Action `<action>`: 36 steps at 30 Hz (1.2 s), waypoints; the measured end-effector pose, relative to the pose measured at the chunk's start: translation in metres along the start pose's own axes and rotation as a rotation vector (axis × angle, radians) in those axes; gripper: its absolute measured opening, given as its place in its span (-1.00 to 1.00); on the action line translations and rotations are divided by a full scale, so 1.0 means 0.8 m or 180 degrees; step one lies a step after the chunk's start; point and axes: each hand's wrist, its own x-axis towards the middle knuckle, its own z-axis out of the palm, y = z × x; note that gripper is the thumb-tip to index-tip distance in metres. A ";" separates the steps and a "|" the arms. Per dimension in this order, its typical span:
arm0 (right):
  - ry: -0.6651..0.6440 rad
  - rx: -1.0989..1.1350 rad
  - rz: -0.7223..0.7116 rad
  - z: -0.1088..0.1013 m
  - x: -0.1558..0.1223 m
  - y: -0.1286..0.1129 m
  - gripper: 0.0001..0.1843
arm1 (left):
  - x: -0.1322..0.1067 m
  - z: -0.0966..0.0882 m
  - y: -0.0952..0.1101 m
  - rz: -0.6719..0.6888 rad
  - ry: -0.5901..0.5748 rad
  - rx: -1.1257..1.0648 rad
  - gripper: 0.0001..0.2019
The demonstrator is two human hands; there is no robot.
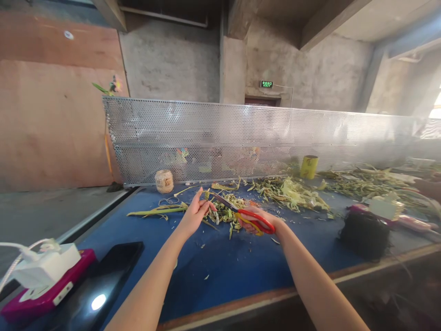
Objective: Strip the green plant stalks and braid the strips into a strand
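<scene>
The left hand (197,212) pinched a small yellow-green piece (207,195) while, at its three o'clock, the right hand (259,211) gripped red-handled scissors (237,211), blades toward ten o'clock.

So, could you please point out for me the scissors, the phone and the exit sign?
Scissors (242,213): head view, on the red handle near the blades.
Phone (110,275): head view, on the dark screen.
Exit sign (266,84): head view, on its lettered face.
</scene>
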 end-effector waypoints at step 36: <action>0.0139 0.0086 0.0226 -0.007 0.008 0.012 -0.56 | -0.008 0.007 0.009 -0.0088 -0.0012 0.0776 -0.21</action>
